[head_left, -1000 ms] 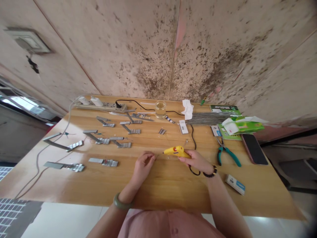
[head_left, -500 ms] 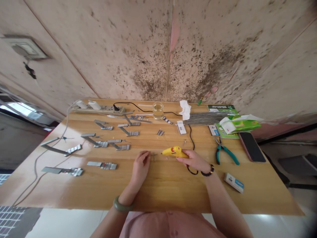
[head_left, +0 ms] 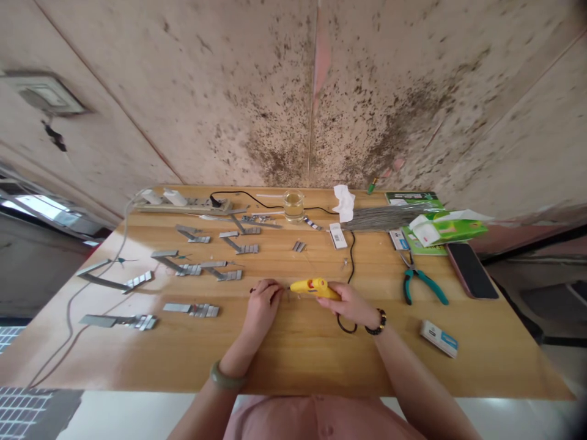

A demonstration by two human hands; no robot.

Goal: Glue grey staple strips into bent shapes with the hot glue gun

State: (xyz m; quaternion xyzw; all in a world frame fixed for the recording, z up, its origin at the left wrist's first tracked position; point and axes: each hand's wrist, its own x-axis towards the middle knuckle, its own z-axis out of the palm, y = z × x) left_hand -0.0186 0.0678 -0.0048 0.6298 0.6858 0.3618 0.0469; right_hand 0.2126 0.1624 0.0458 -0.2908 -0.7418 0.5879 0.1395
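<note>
yellow glue gun (head_left: 309,285) sits above the wooden table (head_left: 293,354), its grip wrapped by the curled fingers of the right hand (head_left: 348,302), its nozzle just beside the left fingertips. the left hand (head_left: 263,302) has thumb and fingers pinched together on a thin piece (head_left: 288,294), too small to identify. pliers (head_left: 424,283) lie open, well right of both hands.

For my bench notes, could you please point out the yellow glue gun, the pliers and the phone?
Glue gun (head_left: 315,286): head view, yellow body.
Pliers (head_left: 430,284): head view, right handle.
Phone (head_left: 472,271): head view, dark screen.
</note>
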